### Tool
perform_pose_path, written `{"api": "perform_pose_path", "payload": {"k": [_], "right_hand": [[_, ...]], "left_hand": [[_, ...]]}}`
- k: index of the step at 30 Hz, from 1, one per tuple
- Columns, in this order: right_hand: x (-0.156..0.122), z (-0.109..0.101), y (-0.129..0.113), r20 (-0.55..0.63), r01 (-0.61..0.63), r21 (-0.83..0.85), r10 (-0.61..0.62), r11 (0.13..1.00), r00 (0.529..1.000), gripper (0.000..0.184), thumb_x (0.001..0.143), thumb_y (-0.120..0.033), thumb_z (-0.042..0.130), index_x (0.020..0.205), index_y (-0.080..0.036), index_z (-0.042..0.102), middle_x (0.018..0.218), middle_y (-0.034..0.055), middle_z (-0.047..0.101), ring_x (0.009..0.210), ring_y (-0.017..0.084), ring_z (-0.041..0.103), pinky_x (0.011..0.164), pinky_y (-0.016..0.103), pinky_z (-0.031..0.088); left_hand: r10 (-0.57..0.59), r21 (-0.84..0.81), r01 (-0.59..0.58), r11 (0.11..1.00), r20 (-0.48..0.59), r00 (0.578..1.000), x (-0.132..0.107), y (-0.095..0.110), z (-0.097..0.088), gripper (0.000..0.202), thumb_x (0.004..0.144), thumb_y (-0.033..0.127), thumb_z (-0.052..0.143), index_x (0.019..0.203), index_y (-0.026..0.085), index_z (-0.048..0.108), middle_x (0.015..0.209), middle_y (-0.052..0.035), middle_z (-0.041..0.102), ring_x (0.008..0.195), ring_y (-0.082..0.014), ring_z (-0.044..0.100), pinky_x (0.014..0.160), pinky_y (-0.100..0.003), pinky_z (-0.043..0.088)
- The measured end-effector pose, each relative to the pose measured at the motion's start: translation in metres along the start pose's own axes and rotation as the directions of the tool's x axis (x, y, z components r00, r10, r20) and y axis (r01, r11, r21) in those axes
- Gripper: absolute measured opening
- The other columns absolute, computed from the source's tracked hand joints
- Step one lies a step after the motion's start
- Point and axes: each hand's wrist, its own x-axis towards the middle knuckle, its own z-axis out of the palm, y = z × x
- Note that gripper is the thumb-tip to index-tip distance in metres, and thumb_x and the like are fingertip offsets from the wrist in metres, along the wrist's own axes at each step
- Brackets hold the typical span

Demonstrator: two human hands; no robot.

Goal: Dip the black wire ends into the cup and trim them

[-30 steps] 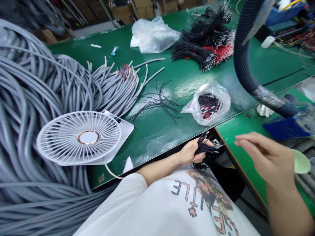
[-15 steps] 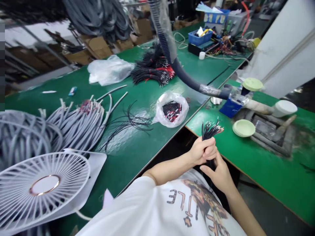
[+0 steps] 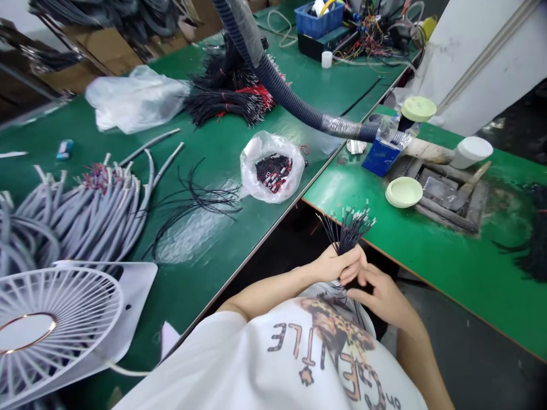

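My left hand [image 3: 334,265] is closed around a bundle of thin black wires [image 3: 347,228] with metal tips that fan upward. It holds them in front of my chest, in the gap between two green tables. My right hand [image 3: 379,291] sits just below and right of the left one, fingers curled against the lower part of the same bundle. A clear bag of small red and black parts [image 3: 272,169] lies on the left table [image 3: 213,228] beyond my hands. Loose black wires [image 3: 196,202] are spread beside it.
A white desk fan [image 3: 47,324] and grey cable bundles [image 3: 85,210] fill the left. A ribbed black hose [image 3: 282,91] arches to a blue block [image 3: 380,156] on the right table [image 3: 427,250], near green lids [image 3: 404,192], a white cup [image 3: 471,151] and a metal tray [image 3: 444,196].
My right hand came in from the open air at right to the bundle under my left hand. My view swung right, and the bundle rose upright.
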Motion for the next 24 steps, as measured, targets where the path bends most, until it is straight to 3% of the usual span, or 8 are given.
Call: {"api": "perform_pose_path", "payload": {"k": [2,5,9,13,17,24], "right_hand": [[-0.002,-0.018,-0.005,-0.198,0.004,-0.012,-0.006,1.0,0.98,0.014,0.087,-0.031,0.062,0.087,-0.021,0.072,0.095,0.0074,0.072,0.092,0.022,0.067,0.085,0.036,0.053],[0.006,-0.031,-0.015,-0.432,0.032,0.054,-0.006,0.998,0.902,0.016,0.089,-0.027,0.059,0.085,-0.021,0.073,0.09,0.0069,0.071,0.086,0.019,0.066,0.078,0.032,0.053],[0.028,-0.017,-0.022,-0.432,0.004,0.149,0.062,0.989,0.9,0.02,0.086,-0.03,0.063,0.071,-0.018,0.068,0.075,0.0036,0.066,0.072,0.016,0.062,0.067,0.028,0.05],[0.04,0.003,-0.013,-0.49,-0.032,0.299,0.182,0.954,0.852,0.023,0.081,-0.032,0.069,0.063,-0.018,0.069,0.064,0.0005,0.064,0.059,0.013,0.058,0.054,0.024,0.045],[0.042,0.013,-0.002,-0.488,0.003,0.47,0.257,0.883,0.834,0.015,0.083,-0.031,0.068,0.075,-0.02,0.076,0.083,0.0038,0.074,0.078,0.018,0.067,0.068,0.028,0.052],[0.048,0.023,0.001,-0.547,0.062,0.553,0.306,0.831,0.779,0.014,0.084,-0.03,0.067,0.078,-0.021,0.076,0.088,0.0043,0.074,0.087,0.019,0.068,0.078,0.031,0.055]], "left_hand": [[0.001,0.01,-0.001,1.0,-0.008,1.0,0.0,-0.002,-0.002,0.044,0.09,0.057,0.054,0.084,0.013,0.058,0.038,0.0109,0.036,0.03,-0.0065,0.037,0.044,-0.023,0.044],[-0.046,0.09,0.045,0.995,0.003,0.999,0.001,-0.003,-0.004,0.043,0.091,0.053,0.055,0.085,0.011,0.06,0.041,0.009,0.039,0.035,-0.0068,0.041,0.043,-0.021,0.041],[-0.081,0.202,0.088,0.975,-0.042,0.996,0.001,-0.005,0.0,0.047,0.086,0.057,0.059,0.077,0.011,0.061,0.042,0.007,0.042,0.037,-0.0049,0.038,0.042,-0.02,0.035],[-0.077,0.212,0.111,0.971,-0.163,0.984,0.001,-0.011,0.001,0.056,0.08,0.062,0.063,0.053,0.015,0.049,0.04,0.0053,0.041,0.037,-0.0049,0.037,0.041,-0.021,0.032],[-0.062,0.18,0.105,0.978,-0.23,0.971,0.001,-0.017,-0.002,0.067,0.085,0.068,0.05,0.043,0.017,0.045,0.036,0.002,0.038,0.037,-0.0073,0.041,0.044,-0.024,0.036],[-0.018,0.114,0.069,0.991,-0.394,0.919,0.005,-0.024,0.004,0.071,0.089,0.068,0.043,0.039,0.017,0.045,0.032,0.0009,0.036,0.035,-0.0082,0.042,0.042,-0.023,0.035]]}}
